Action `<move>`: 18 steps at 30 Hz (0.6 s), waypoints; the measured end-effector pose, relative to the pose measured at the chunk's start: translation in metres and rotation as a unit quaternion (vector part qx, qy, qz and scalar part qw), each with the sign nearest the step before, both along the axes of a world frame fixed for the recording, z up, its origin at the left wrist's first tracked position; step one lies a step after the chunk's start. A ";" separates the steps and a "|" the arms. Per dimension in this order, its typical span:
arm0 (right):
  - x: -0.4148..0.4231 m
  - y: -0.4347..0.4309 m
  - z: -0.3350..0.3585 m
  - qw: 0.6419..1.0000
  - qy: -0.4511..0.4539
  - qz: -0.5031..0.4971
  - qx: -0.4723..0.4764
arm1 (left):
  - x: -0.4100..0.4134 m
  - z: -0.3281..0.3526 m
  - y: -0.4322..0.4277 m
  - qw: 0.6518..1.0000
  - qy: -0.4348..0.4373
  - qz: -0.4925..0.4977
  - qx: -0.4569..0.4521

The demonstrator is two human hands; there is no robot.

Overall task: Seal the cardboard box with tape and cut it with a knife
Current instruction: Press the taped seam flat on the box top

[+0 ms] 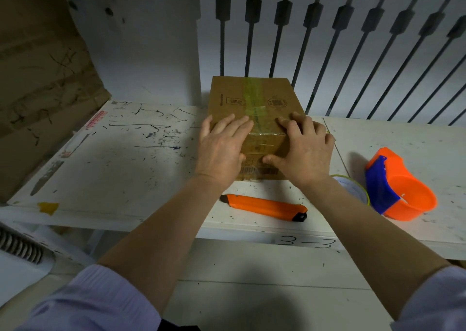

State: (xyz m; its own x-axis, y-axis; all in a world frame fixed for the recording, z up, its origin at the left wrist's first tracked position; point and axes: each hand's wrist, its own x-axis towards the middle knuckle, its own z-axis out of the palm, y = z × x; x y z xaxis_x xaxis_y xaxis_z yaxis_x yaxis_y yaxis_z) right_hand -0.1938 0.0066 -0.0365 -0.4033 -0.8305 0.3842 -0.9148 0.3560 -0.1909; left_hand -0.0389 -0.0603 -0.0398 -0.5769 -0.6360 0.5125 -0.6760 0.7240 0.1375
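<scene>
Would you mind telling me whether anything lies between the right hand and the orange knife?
Nothing visible does. The right hand rests on the cardboard box, and the orange knife lies on bare table just in front of the box, uncovered.

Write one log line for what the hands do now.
left hand: flat on box | right hand: same | tape strip: on | knife: table

— What carries everything here?
— A white, ink-scribbled flat surface [113, 169], with "3-3" handwritten on its front edge.
— And what lies on it?
— A brown cardboard box with a greenish tape strip [254, 111] stands mid-surface. Just in front of the box lies an orange utility knife with a black end [264, 207]. To the box's right sits an orange and blue plastic tape dispenser [398, 187], with a clear tape roll [353, 189] between.
</scene>
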 end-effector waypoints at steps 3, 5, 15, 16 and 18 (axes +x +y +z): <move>0.006 -0.001 0.005 0.999 -0.031 -0.019 -0.019 | 0.002 0.003 -0.001 1.000 -0.002 -0.007 0.011; 0.013 -0.005 0.006 0.996 -0.062 -0.048 -0.037 | 0.003 0.003 -0.002 1.000 -0.002 -0.008 0.017; -0.009 -0.004 0.001 0.999 -0.001 0.044 -0.024 | -0.009 -0.006 -0.007 0.998 0.067 0.007 -0.020; -0.009 -0.006 0.001 0.999 -0.009 0.048 -0.023 | -0.009 -0.006 -0.010 0.998 0.067 0.005 -0.020; -0.010 -0.011 0.002 0.998 -0.021 0.053 -0.016 | -0.009 -0.005 -0.015 0.998 0.068 0.001 -0.017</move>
State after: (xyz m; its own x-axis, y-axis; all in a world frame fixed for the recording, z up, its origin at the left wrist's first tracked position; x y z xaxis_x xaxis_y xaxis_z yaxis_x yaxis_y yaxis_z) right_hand -0.2035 -0.0042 -0.0347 -0.3306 -0.8572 0.3949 -0.9377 0.2510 -0.2403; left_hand -0.0481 -0.0756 -0.0447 -0.4994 -0.6181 0.6070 -0.6534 0.7288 0.2047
